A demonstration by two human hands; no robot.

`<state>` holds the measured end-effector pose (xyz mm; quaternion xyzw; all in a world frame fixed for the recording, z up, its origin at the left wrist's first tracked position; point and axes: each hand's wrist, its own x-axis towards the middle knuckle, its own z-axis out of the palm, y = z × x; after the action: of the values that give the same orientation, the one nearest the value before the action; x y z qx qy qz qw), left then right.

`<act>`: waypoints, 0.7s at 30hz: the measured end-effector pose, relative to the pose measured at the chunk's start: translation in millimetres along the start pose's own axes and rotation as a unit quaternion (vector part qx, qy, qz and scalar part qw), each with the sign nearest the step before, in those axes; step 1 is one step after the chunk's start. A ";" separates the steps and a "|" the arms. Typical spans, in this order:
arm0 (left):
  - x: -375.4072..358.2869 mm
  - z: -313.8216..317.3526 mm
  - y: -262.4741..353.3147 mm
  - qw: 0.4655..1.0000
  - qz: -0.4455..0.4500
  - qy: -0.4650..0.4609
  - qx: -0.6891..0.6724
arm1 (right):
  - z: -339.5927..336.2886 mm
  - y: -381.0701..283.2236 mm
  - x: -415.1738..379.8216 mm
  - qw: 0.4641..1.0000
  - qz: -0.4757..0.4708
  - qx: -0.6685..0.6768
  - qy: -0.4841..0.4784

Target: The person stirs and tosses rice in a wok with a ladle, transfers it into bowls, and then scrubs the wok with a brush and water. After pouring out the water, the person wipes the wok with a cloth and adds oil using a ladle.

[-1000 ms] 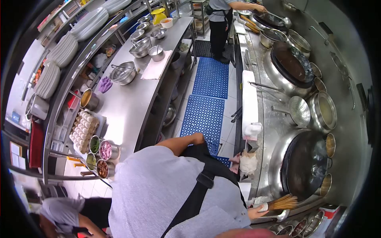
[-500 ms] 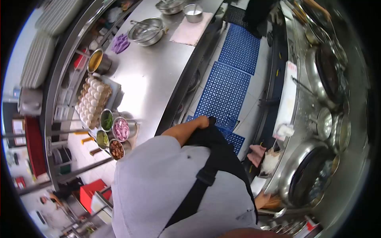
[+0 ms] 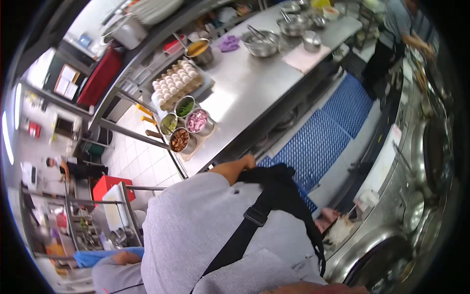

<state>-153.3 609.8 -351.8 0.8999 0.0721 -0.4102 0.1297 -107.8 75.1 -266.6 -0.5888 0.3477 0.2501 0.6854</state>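
My left arm, in a grey sleeve, is bent at my side. My left hand (image 3: 248, 161) sits against the black apron (image 3: 269, 176) at my waist, looking small and rounded; its fingers are hidden. The steel worktable (image 3: 230, 122) lies just beyond it. Near that table's corner stand steel pots with chopped red onion (image 3: 197, 120), browned meat-like pieces (image 3: 179, 139), green herbs (image 3: 184, 106) and pale green slices (image 3: 169, 122). A carton of white eggs (image 3: 176, 83) is behind them. My right hand is out of view.
Large woks (image 3: 372, 259) line the stove on the right. Blue mats (image 3: 313, 147) cover the aisle floor. One person (image 3: 399, 29) works at the far stove, another (image 3: 73, 169) at the back left. A grey sleeve (image 3: 117, 277) is close at lower left. Metal bowls (image 3: 260, 46) stand farther along the table.
My view has swung left, so the worktable and back room show more. My right hand, earlier by the stove edge, has left view. My left hand stays by the apron.
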 end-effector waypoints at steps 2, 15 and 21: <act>4.0 21.7 4.1 0.997 0.031 0.073 0.015 | -7.6 3.4 10.9 0.999 0.003 -0.013 -0.031; -51.2 83.9 -0.7 0.994 -0.010 0.085 -0.061 | -4.8 1.7 50.9 0.987 0.035 -0.117 -0.105; -51.1 94.6 -13.5 0.998 -0.028 0.056 -0.023 | 19.7 5.5 47.5 0.982 0.042 -0.140 -0.118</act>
<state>-257.9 593.8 -375.1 0.9157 0.1136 -0.3610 0.1348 -78.3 92.3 -305.5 -0.6305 0.2501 0.3924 0.6212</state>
